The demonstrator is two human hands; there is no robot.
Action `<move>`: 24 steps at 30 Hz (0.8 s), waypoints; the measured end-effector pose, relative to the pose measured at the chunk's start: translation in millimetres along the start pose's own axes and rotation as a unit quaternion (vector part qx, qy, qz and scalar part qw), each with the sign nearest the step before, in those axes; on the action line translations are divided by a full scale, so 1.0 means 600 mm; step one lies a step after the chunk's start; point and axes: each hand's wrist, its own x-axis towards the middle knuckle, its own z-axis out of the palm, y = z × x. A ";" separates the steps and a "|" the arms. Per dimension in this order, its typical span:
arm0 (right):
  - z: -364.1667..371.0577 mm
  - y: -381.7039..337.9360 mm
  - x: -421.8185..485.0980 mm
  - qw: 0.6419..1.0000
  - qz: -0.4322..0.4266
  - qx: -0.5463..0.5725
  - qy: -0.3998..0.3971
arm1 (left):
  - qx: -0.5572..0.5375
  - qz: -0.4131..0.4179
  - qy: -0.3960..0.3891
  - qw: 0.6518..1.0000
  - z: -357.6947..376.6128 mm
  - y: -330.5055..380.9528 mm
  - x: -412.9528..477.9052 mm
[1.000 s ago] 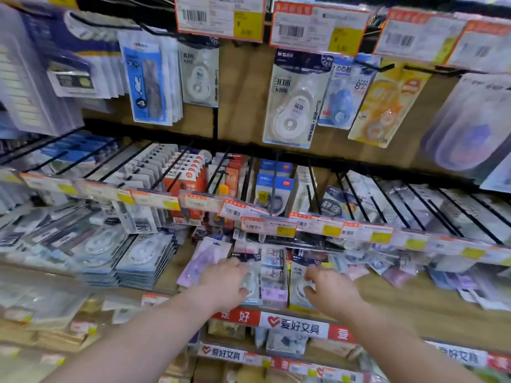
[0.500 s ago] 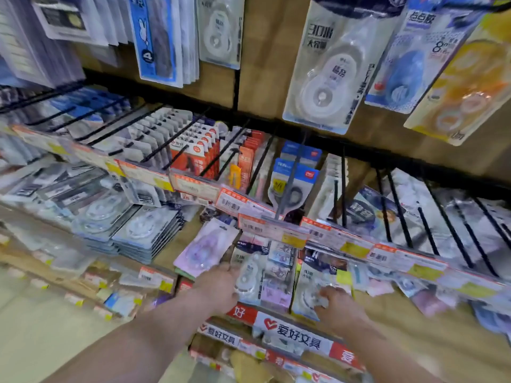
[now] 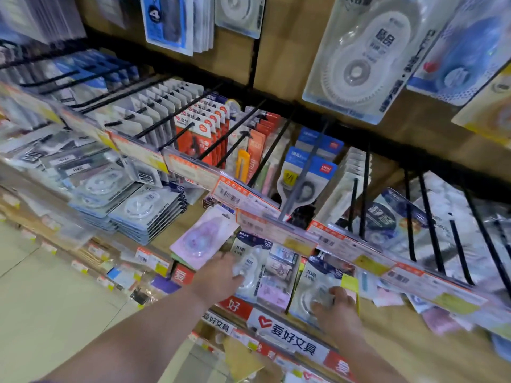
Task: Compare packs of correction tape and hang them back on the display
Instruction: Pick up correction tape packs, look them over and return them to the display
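Reaching under the price rail [image 3: 276, 226] of the display [image 3: 279, 45], you have both arms stretched forward and down to the wooden shelf [image 3: 414, 344]. Several packs lie flat there instead of hanging. The black hooks [image 3: 365, 175] above carry other goods in rows, so I think the correction tape must go back on one of them after you compare.

The two packs of your task lie near each other on the shelf, with a row of smaller packs between them. Both have a dark top and a white tape body, so they look like the same kind; probably this is why you take one in each hand. A pink pack [image 3: 204, 239] leans just beside your left hand [image 3: 218, 277], and I cannot tell if they touch.

Your left hand covers the near edge of the left pack [image 3: 257, 272] with its back turned up. Its fingers [image 3: 235, 272] are blurred, so I cannot tell whether they pinch or only rest. Your right hand [image 3: 340, 313] is lower, and its fingers [image 3: 333, 292] curl over the clear bubble of the right pack [image 3: 315, 280], gripping it.
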 end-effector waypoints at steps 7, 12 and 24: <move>0.011 0.009 0.008 0.988 0.051 0.143 0.026 | -0.046 -0.058 0.024 0.997 0.009 -0.005 0.013; 0.014 0.001 -0.002 0.961 0.069 0.265 0.050 | -0.085 -0.082 0.023 0.993 0.008 -0.007 0.019; 0.016 -0.007 -0.063 0.942 0.046 0.323 0.075 | -0.238 -0.144 0.003 0.961 0.015 -0.009 0.013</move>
